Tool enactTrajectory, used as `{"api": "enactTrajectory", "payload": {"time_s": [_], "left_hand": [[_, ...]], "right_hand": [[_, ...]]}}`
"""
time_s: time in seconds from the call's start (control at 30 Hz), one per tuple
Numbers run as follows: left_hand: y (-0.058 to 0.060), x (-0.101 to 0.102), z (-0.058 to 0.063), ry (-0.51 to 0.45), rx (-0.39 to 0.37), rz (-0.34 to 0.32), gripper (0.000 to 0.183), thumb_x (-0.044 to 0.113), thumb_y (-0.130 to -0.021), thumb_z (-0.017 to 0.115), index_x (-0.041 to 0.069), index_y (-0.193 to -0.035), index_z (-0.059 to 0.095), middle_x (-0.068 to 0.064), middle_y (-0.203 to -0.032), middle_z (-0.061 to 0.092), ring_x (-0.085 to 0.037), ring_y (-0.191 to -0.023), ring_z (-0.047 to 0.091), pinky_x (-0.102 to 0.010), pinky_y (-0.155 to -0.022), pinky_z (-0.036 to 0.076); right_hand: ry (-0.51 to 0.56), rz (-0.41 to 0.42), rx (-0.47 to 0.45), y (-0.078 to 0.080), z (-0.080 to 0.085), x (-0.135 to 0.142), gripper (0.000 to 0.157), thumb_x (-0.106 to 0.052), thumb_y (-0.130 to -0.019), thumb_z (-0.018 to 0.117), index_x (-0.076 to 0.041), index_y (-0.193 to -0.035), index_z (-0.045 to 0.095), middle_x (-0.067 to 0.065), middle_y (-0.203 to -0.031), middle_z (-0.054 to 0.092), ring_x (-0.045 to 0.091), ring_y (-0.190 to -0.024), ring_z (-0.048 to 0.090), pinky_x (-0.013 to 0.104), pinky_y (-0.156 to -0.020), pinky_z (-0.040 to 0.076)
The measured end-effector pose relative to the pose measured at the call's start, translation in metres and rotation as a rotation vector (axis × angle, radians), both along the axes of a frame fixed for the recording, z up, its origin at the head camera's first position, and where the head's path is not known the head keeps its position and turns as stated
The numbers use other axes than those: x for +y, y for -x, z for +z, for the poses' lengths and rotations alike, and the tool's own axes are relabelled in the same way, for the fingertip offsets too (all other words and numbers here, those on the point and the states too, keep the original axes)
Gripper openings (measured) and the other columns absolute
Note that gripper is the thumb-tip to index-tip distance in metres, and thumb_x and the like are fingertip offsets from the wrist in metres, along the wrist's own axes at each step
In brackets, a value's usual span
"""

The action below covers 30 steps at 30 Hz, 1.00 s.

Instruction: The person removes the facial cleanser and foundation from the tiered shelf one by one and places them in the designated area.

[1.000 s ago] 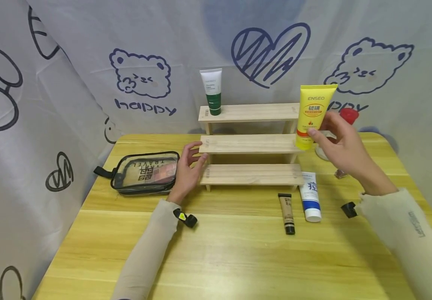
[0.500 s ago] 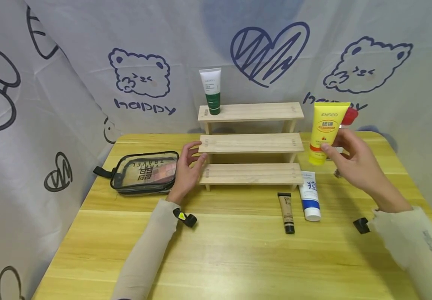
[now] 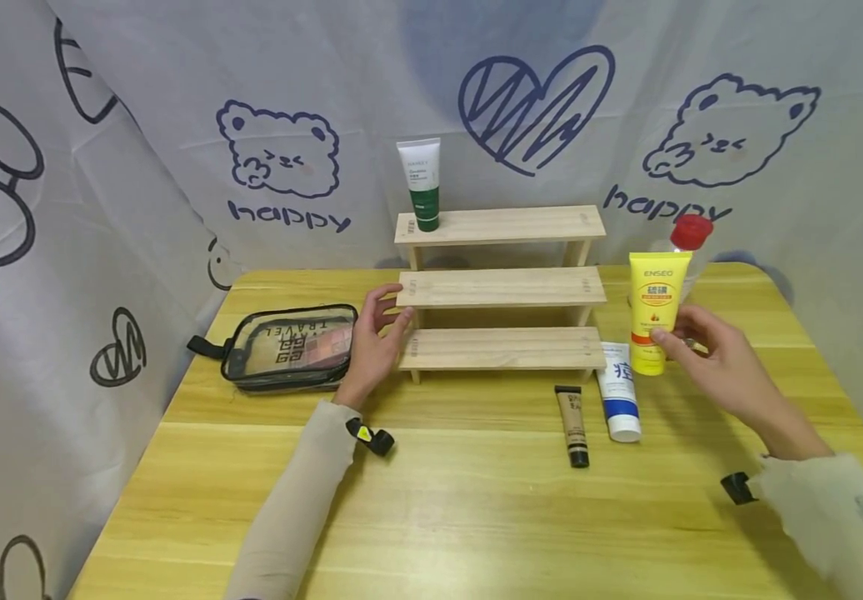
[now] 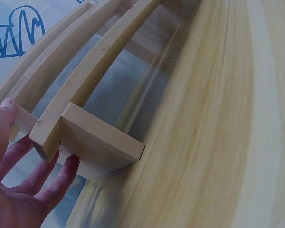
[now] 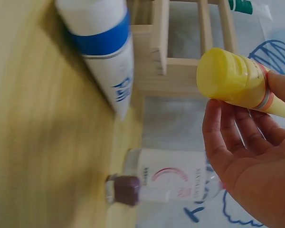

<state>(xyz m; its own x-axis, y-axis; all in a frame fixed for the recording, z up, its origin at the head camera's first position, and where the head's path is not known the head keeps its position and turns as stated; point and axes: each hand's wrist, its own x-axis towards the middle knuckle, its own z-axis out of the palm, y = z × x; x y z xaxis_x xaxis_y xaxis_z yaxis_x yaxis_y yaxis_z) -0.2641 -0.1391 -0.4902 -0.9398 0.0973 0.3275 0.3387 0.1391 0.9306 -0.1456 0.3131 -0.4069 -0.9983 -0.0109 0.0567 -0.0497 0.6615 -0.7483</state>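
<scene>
My right hand (image 3: 731,367) pinches an upright yellow squeeze tube (image 3: 652,287) between thumb and fingers, cap down, to the right of the three-tier wooden rack (image 3: 502,287). In the right wrist view, the cap of the yellow tube (image 5: 216,76) is above the table. My left hand (image 3: 375,350) holds the rack's left end at the middle tier; its fingers (image 4: 61,178) curl about the end of the wood. A white and green tube (image 3: 422,187) stands on the top tier, far left. A white and blue tube (image 3: 621,400) lies beside the rack's right foot.
A small tan tube (image 3: 573,429) with a black cap lies before the rack. A clear travel pouch (image 3: 289,350) lies left. Behind the yellow tube stands a red-topped clear bottle (image 3: 691,233). A small dark-purple item (image 5: 126,190) is near that bottle. A printed curtain (image 3: 394,75) hangs behind.
My right hand has carried the yellow tube down and slightly right, from beside the upper tiers to near the lowest tier's height. The left hand stays on the rack.
</scene>
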Motion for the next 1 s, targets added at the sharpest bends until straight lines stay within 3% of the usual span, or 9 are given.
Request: {"api": "enactTrajectory", "payload": {"time_s": [0.2,0.27,0.37,0.53,0.6,0.83,1.0], "left_hand": [[0.001,0.000,0.002,0.002,0.006,0.003,0.045,0.012,-0.110,0.068,0.010,-0.153,0.054,-0.021,-0.146,0.068,-0.042,-0.127,0.069,-0.058,-0.112,0.056],[0.001,0.000,0.002,0.002,0.007,0.002,0.045,0.012,-0.110,0.068,0.009,-0.153,0.054,-0.022,-0.146,0.068,-0.043,-0.127,0.069,-0.058,-0.111,0.056],[0.001,0.000,0.001,0.000,-0.001,-0.003,0.045,0.013,-0.110,0.068,0.010,-0.153,0.054,-0.021,-0.147,0.067,-0.043,-0.128,0.068,-0.059,-0.112,0.056],[-0.001,0.000,0.001,0.000,-0.013,-0.001,0.046,0.013,-0.110,0.068,0.011,-0.153,0.054,-0.020,-0.149,0.066,-0.043,-0.130,0.067,-0.059,-0.112,0.055],[-0.001,0.000,0.002,0.001,-0.012,0.001,0.046,0.013,-0.110,0.068,0.011,-0.153,0.054,-0.020,-0.147,0.067,-0.043,-0.129,0.068,-0.059,-0.112,0.056],[0.000,0.001,0.001,0.007,0.005,-0.004,0.046,0.012,-0.110,0.068,0.010,-0.153,0.053,-0.020,-0.148,0.066,-0.039,-0.127,0.069,-0.056,-0.111,0.056],[0.000,0.000,0.000,0.001,0.009,-0.007,0.044,0.012,-0.110,0.067,0.009,-0.153,0.054,-0.021,-0.147,0.067,-0.041,-0.127,0.068,-0.058,-0.112,0.056]], "right_hand": [[-0.011,-0.009,-0.061,-0.008,-0.017,0.011,0.055,-0.039,-0.115,0.057,0.004,-0.148,0.055,0.025,-0.135,0.064,0.046,-0.125,0.060,0.001,-0.079,0.046],[-0.020,-0.009,-0.083,-0.012,-0.023,0.016,0.056,-0.040,-0.115,0.057,0.006,-0.148,0.055,0.027,-0.134,0.064,0.050,-0.129,0.060,0.002,-0.078,0.046],[-0.025,0.001,-0.115,-0.018,-0.032,0.022,0.058,-0.039,-0.115,0.057,0.008,-0.148,0.055,0.028,-0.134,0.065,0.041,-0.123,0.064,0.007,-0.077,0.052],[-0.034,0.024,-0.188,-0.025,-0.044,0.028,0.059,-0.041,-0.115,0.056,0.009,-0.146,0.055,0.026,-0.129,0.067,0.008,-0.100,0.063,0.020,-0.075,0.061],[-0.039,0.032,-0.224,-0.027,-0.047,0.029,0.059,-0.042,-0.116,0.055,0.010,-0.145,0.056,0.025,-0.127,0.068,0.004,-0.094,0.062,0.024,-0.073,0.063],[-0.033,0.014,-0.343,-0.031,-0.052,0.033,0.071,-0.049,-0.116,0.050,0.013,-0.148,0.049,0.032,-0.132,0.066,0.020,-0.100,0.066,0.028,-0.073,0.065],[-0.061,0.006,-0.383,-0.032,-0.054,0.034,0.075,-0.052,-0.115,0.050,0.015,-0.149,0.048,0.029,-0.127,0.068,0.021,-0.096,0.064,0.028,-0.071,0.064]]}}
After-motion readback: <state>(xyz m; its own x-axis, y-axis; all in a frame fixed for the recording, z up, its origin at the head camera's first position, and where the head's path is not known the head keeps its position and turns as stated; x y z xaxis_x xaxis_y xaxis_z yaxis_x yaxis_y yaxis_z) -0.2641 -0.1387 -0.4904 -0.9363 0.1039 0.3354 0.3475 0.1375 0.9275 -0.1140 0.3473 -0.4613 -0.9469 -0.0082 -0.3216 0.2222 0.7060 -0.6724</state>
